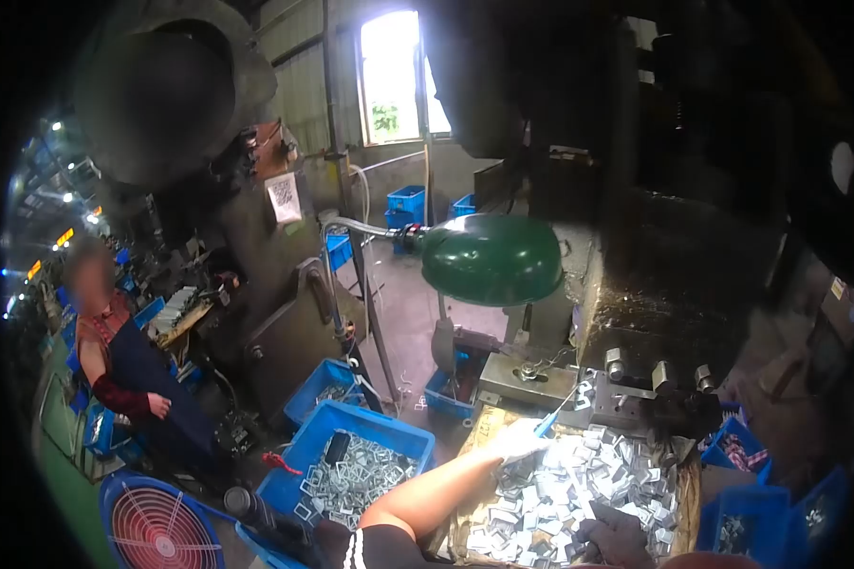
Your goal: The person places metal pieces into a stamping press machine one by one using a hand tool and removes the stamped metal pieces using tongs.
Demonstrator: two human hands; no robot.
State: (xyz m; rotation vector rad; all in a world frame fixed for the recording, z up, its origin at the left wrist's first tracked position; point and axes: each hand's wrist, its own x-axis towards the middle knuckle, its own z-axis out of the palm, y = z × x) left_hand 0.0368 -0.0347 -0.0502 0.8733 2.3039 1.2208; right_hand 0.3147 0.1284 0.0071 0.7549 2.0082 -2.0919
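Note:
My left hand (522, 442), in a white glove, grips a thin tool with a blue handle (547, 424). The tool slants up toward the metal die block (531, 374) at the press. In a dark glove, my right hand (619, 536) rests low over a heap of small bent metal pieces (550, 493). Its fingers are bent down among the pieces; what they hold, if anything, is too indistinct to name. The heap lies on a worktable lined with brown cardboard (467, 517), under a green lamp shade (491, 258).
Left of the worktable is a blue bin (417, 438) of metal frames, with a blue fan (164, 545) further left. A person in a dark apron (166, 398) stands at the left. Dark press machinery (674, 266) rises ahead; more blue bins (745, 503) stand at right.

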